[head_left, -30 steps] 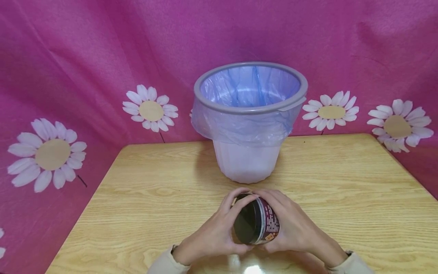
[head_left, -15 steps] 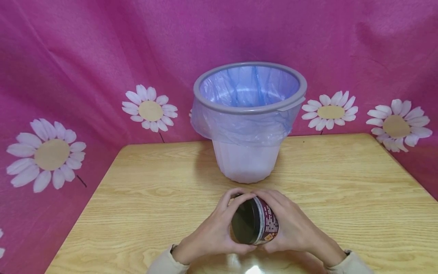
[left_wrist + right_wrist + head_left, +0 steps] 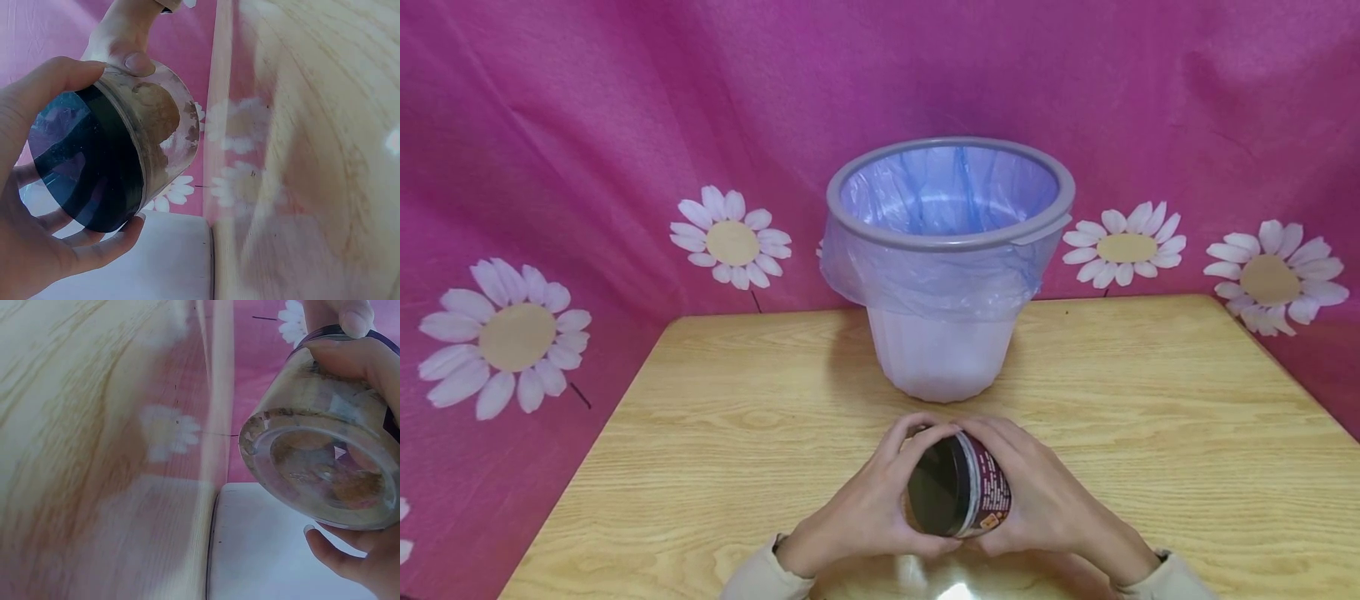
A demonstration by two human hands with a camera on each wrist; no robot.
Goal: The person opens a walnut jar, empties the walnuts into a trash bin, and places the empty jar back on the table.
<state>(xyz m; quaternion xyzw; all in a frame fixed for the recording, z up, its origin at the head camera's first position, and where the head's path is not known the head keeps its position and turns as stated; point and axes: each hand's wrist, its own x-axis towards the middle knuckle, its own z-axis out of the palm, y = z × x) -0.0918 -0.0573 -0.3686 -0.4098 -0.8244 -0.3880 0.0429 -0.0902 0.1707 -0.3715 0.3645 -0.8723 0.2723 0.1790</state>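
Observation:
A clear jar (image 3: pixel 294 394) with a dark lid (image 3: pixel 94 156) and a purple printed label (image 3: pixel 991 487) is held tilted above the near part of the table, lid toward the left. My left hand (image 3: pixel 872 500) curls its fingers and thumb round the lid. My right hand (image 3: pixel 1048 492) grips the jar's body from the other side. Brown residue (image 3: pixel 156 112) clings to the inside of the jar's wall in the left wrist view. The jar's bottom (image 3: pixel 331 475) shows in the right wrist view, with brown patches in it.
Behind the hands, a white bin (image 3: pixel 943 354) with a grey rim (image 3: pixel 951 243) stands on the wooden table (image 3: pixel 745 400). A bluish plastic liner (image 3: pixel 940 279) is folded over its rim. A pink cloth (image 3: pixel 625 100) with white flowers hangs around the table's back and sides.
Both hands keep their hold on the jar. It has shifted very slightly to the left since the first frame, with its lid still in the left hand.

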